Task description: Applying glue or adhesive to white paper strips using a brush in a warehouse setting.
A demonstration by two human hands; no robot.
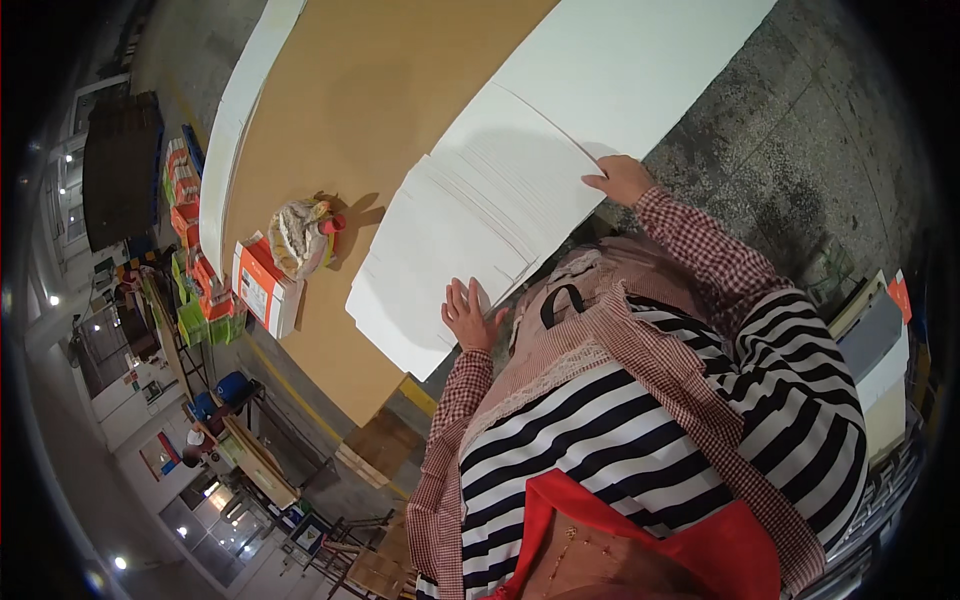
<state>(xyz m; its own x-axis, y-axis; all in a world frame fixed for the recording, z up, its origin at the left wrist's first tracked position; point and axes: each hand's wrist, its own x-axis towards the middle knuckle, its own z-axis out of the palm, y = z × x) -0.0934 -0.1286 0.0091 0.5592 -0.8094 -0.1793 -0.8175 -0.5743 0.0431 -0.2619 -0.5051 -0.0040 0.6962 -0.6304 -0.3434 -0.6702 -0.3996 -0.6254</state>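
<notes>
Fanned, overlapping white card sheets (480, 190) lie in front of me on a larger white sheet (620, 60). My left hand (467, 316) rests on the near left part of the fanned sheets, its fingers spread. At the right end of the row, my right hand (624, 181) has its fingers curled at the edge of the sheets, thumb on the near side. Its fingertips are partly hidden, so how many sheets it grips cannot be told.
Brown board (340, 130) spreads to the left of the sheets. On it are a round pale bundle (297, 238) with a red piece and an orange-and-white box (265, 285). Orange and green boxes (205, 290) stand farther left. A person (197, 440) is in the background.
</notes>
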